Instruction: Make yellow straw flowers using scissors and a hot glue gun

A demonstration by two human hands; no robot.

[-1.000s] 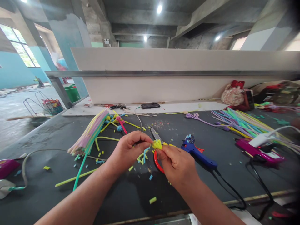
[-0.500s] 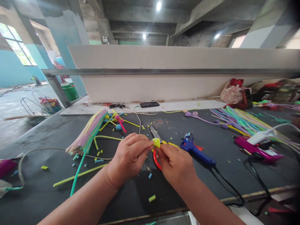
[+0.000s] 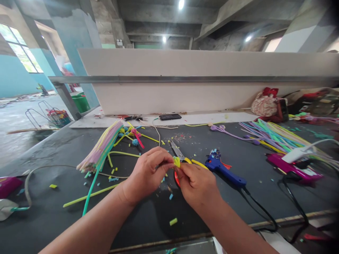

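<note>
Between my two hands is a small yellow knot of fuzzy stem (image 3: 177,162), pinched from both sides. My left hand (image 3: 149,171) is closed, thumb and forefinger on the knot's left side. My right hand (image 3: 197,180) is closed too, fingertips on its right side; its other fingers are curled underneath. Behind and below the hands lie scissors (image 3: 177,150) with red and yellow handles, blades pointing away, partly covered by my right hand. A blue glue gun (image 3: 225,171) rests to the right, its tip crusted with blue bits.
A bundle of pastel fuzzy stems (image 3: 102,146) lies left, another bundle (image 3: 278,135) right. A magenta power strip (image 3: 292,167) with a white plug sits at right. A phone (image 3: 170,116) lies at the back by a white partition (image 3: 172,98). Cut scraps and cables are scattered over the dark tabletop (image 3: 127,225).
Both hands stay pinched on the yellow knot, with only a slight shift of the fingers. The whole view has moved a little; the things on the table lie as before.
</note>
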